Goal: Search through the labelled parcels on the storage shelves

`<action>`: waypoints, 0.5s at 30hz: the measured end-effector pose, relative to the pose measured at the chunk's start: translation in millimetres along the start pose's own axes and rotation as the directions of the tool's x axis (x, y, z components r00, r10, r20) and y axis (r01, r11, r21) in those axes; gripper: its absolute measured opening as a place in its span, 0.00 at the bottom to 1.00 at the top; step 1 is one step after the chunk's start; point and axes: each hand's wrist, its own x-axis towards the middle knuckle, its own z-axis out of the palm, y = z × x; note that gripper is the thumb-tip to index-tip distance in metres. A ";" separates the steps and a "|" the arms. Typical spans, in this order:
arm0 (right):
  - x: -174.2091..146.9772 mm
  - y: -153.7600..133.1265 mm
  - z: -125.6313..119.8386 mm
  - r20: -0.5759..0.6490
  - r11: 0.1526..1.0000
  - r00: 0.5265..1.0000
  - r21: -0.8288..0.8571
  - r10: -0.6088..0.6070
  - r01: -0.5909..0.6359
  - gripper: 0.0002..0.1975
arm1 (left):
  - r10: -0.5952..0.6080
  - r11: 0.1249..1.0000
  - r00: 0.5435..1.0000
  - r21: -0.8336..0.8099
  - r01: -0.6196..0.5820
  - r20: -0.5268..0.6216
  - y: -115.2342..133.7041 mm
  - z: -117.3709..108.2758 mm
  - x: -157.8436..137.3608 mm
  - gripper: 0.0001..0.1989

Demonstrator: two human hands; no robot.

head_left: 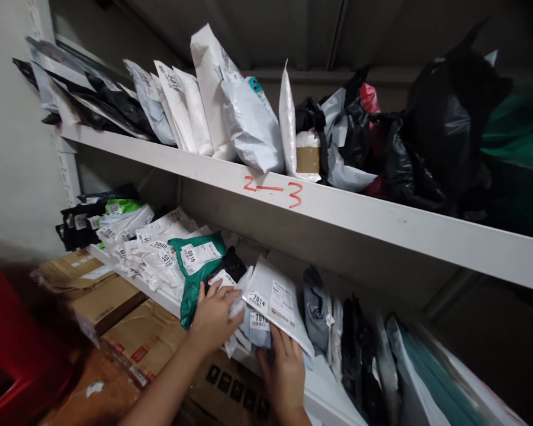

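My left hand [213,316] presses on a stack of small white parcels on the lower shelf, its fingers beside a green mailer [195,266] labelled 6019. My right hand [285,370] grips from below a white flat parcel [275,302] marked 7014, tilted up at the shelf's front. A second parcel [258,326] marked 7013 lies just under it. Several white labelled mailers [153,254] are piled to the left of my hands.
The upper shelf [337,210], marked "2-3" in red, holds white, grey and black bagged parcels. Dark and grey mailers [359,349] stand to the right on the lower shelf. Cardboard boxes [115,313] sit below, and a red crate [13,349] is at the left.
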 end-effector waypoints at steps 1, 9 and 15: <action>1.5 0.4 0.2 -0.005 1.000 1.000 -0.007 -0.010 0.010 0.21 | -0.025 1.000 0.998 0.009 0.026 -0.058 -3.0 1.5 1.4 0.14; 21.3 0.8 -9.8 -0.090 0.991 0.996 0.136 0.009 0.004 0.13 | 0.205 0.950 0.915 0.296 -0.100 -0.349 11.7 8.5 -10.9 0.11; 16.5 -4.9 -18.6 -0.189 0.956 0.969 0.276 0.160 -0.104 0.10 | 0.108 0.932 0.980 0.361 -0.040 -0.169 32.8 9.1 -26.9 0.15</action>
